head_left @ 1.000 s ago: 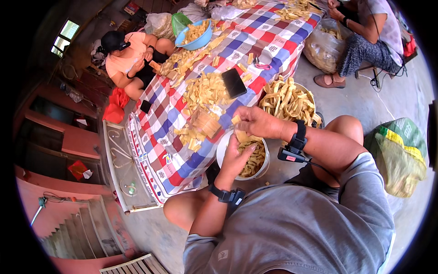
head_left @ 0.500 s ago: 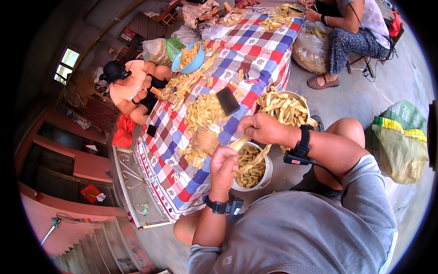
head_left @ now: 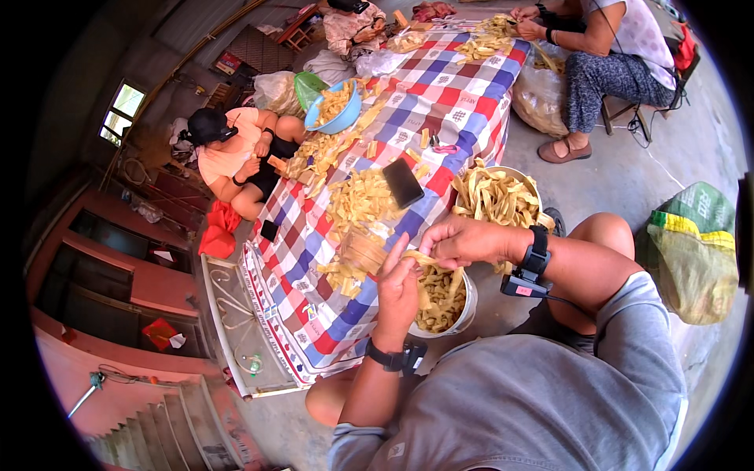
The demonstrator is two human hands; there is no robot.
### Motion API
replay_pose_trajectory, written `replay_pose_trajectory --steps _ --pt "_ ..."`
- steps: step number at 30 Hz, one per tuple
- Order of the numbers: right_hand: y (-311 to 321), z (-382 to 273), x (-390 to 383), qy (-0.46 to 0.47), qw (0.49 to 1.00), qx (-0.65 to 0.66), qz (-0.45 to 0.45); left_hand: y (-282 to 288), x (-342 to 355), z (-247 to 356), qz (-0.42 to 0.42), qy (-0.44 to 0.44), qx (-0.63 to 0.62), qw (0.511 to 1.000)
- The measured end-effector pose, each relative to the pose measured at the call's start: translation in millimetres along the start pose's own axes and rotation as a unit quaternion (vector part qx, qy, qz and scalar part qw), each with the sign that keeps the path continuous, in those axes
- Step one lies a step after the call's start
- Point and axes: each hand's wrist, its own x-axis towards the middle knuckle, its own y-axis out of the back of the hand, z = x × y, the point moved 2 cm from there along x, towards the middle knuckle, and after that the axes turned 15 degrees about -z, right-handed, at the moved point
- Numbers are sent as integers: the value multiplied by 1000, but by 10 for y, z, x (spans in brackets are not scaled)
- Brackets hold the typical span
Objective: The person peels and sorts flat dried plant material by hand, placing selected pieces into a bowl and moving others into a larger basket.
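Note:
My left hand (head_left: 397,286) and my right hand (head_left: 459,245) pinch a pale yellow strip (head_left: 421,260) between them, above a white bucket (head_left: 470,302) of similar curled strips. My left hand's index finger points upward along the table's edge. Just beyond my right hand stands a metal pot (head_left: 536,196) heaped with longer strips (head_left: 491,192). On the checked cloth (head_left: 479,102) of the table lie a wooden block (head_left: 361,250), a pile of short cut pieces (head_left: 357,200) and a black phone (head_left: 402,184).
A co-worker (head_left: 228,157) sits left, another (head_left: 597,86) right, a third (head_left: 353,31) at the back. A blue basin (head_left: 338,122) and a small phone (head_left: 269,230) are on the table. A woven sack (head_left: 683,267) lies right, a metal frame (head_left: 212,298) left.
Half a second ago a long strip hung from my hands over the bucket; now my hands are closer together on it, and my left fingers have shifted upward and right.

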Motion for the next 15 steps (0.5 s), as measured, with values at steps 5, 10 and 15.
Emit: replay_pose_trajectory --steps 5,10,15 --pt "-103 73 119 34 998 -50 20 -41 -13 87 30 111 -390 914" --pt "-203 180 216 92 970 -223 36 -38 -28 70 24 88 -480 873" --pt "-235 198 209 94 956 -251 117 38 -59 -56 57 109 -517 847"
